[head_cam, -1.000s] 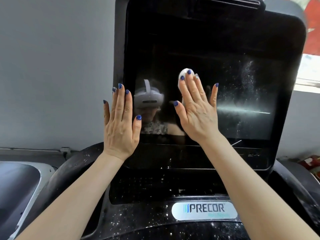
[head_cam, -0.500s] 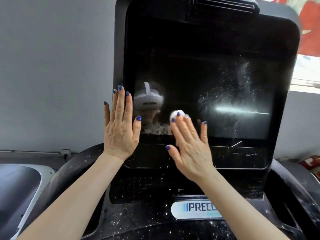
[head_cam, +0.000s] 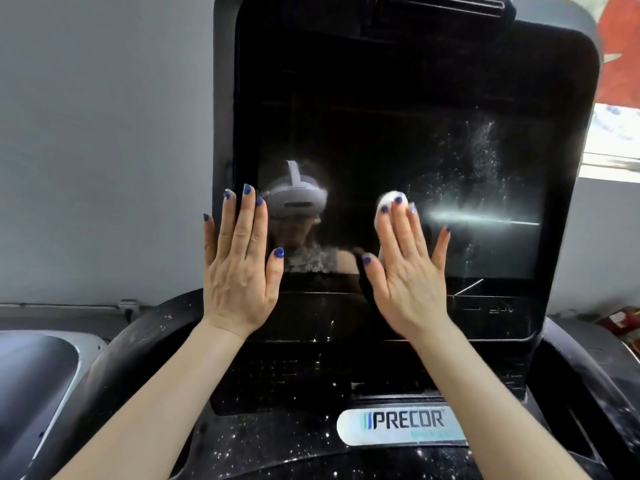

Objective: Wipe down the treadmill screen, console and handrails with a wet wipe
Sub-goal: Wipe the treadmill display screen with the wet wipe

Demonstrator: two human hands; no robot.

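Wiping has carried the right hand (head_cam: 408,268) up and rightward from the bottom edge of the treadmill screen (head_cam: 398,140), flat fingers pressing the balled wet wipe (head_cam: 389,199) against mid-glass. Left hand (head_cam: 239,268) stays flat, holding nothing, on the screen's left edge. Dusty streaks to the right suggest that side remains; speckled console (head_cam: 277,445) looks untouched.
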